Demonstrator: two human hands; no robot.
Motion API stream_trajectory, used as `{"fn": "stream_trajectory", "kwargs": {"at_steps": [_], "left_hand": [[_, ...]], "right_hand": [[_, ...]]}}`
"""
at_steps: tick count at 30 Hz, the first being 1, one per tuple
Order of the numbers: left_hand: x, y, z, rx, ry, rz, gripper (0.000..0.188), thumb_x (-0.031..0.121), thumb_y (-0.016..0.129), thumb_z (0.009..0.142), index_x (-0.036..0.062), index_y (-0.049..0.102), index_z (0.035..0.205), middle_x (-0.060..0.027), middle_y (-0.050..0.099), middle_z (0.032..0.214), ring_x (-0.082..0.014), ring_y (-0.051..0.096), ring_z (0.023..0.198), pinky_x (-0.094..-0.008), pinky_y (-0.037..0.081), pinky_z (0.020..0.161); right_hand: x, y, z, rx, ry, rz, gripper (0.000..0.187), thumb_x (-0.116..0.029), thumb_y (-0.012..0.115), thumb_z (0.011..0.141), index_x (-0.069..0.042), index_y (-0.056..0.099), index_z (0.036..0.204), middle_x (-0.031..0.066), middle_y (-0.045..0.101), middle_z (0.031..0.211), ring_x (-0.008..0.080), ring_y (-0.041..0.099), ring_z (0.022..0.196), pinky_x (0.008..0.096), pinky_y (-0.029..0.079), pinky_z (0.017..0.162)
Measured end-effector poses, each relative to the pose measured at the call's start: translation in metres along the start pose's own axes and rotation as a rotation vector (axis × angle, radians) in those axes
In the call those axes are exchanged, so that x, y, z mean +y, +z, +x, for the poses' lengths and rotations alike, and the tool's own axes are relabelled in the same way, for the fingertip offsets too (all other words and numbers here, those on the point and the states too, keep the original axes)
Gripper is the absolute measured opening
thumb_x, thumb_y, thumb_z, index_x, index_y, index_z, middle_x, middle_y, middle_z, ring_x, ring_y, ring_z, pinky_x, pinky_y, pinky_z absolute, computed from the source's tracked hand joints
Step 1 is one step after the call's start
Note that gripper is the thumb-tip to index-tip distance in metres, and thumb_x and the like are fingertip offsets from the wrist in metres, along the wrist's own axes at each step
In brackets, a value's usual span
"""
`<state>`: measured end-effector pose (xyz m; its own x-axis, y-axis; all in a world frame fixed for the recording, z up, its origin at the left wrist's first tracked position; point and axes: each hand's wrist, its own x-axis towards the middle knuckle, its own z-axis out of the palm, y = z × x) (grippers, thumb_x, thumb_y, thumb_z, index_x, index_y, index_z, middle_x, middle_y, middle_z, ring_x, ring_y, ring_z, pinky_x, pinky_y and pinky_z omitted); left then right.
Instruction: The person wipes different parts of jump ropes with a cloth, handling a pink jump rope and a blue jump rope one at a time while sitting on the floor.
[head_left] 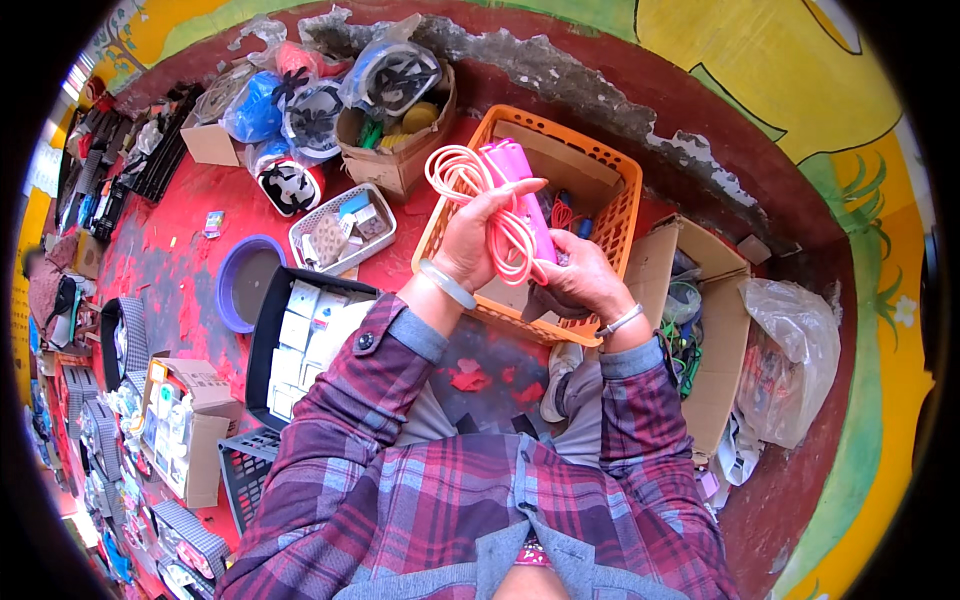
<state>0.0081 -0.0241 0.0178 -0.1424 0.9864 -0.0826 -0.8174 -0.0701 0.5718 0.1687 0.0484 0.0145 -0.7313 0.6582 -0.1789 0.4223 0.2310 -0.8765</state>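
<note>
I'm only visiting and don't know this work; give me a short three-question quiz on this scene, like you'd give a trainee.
1. Fill in: the coiled cord being held is coloured ____.
2. True or false: the purple basin stands inside the orange basket.
3. Which is nearer the clear plastic bag at far right: left hand or right hand?

Key: 1. pink; 2. false; 3. right hand.

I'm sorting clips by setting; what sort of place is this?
Perhaps a small shop or its storage corner, judging by the bagged helmets, the black bin of small white packages and the orange basket.
</note>
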Motion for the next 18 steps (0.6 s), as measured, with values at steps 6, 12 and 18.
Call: {"fn": "stream_trajectory", "kwargs": {"at_steps": [6,12,18], "left_hand": [[-0.008,0.000,0.003,0.124,0.089,0.009,0.032,0.021,0.045,0.090,-0.0024,0.058,0.107,-0.0085,0.061,0.086,-0.0147,0.059,0.073,-0.0279,0.050,0.067],[-0.006,-0.010,0.009,0.147,0.193,0.010,0.032,0.021,0.045,0.090,-0.0031,0.057,0.108,-0.0115,0.061,0.094,-0.0194,0.060,0.085,-0.0312,0.049,0.078],[-0.018,-0.009,0.007,0.112,0.110,0.057,0.035,0.024,0.044,0.091,-0.0011,0.057,0.112,-0.0122,0.061,0.096,-0.0202,0.060,0.088,-0.0324,0.049,0.079]], "right_hand": [[0.013,0.000,0.004,-0.126,-0.065,0.203,0.050,-0.038,0.065,0.081,0.000,0.057,0.112,0.0134,0.065,0.095,0.0204,0.061,0.087,0.0306,0.047,0.079],[0.010,-0.019,-0.003,-0.018,-0.141,0.260,0.033,-0.027,0.059,0.089,0.003,0.061,0.102,0.0042,0.061,0.088,0.0105,0.056,0.086,0.0236,0.044,0.077],[-0.018,-0.008,-0.015,0.024,-0.171,0.526,0.021,-0.019,0.065,0.085,0.000,0.062,0.092,0.0004,0.060,0.083,0.0072,0.054,0.079,0.0218,0.044,0.069]]}}
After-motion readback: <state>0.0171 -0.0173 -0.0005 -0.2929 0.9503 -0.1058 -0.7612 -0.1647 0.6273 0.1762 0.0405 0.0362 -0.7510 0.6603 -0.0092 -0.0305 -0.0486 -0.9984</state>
